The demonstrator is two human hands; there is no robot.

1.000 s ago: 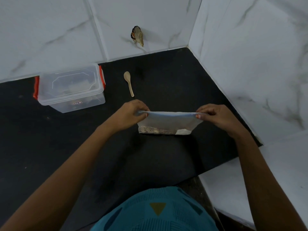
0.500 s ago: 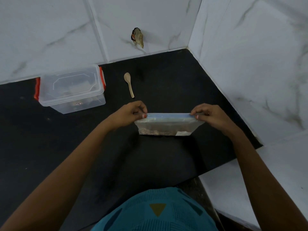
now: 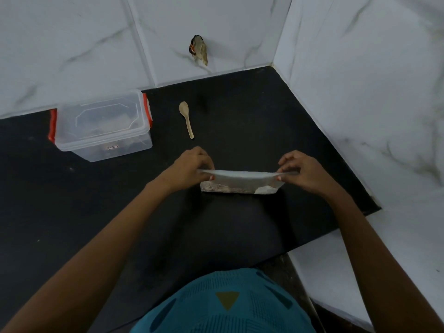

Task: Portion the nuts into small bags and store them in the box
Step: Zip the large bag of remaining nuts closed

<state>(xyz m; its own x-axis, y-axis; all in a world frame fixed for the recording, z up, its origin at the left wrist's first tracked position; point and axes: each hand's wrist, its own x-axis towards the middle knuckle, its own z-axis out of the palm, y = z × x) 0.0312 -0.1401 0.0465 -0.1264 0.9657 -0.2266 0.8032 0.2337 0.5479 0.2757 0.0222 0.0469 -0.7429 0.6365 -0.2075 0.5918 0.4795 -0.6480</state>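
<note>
Pinching bag [image 3: 240,182] top corners, left hand [image 3: 192,165], right hand [image 3: 302,171]

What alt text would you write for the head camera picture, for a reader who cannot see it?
A person's left hand and right hand pinch the top corners of a clear plastic bag, holding its top edge taut over a black countertop. Behind it lie a wooden spoon and, further left, a lidded clear box with red clasps.

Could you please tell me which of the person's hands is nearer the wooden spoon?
The left hand, pinching the bag at its left corner, is close to the handle end of the spoon; the right hand pinches the opposite corner, farther off.
</note>
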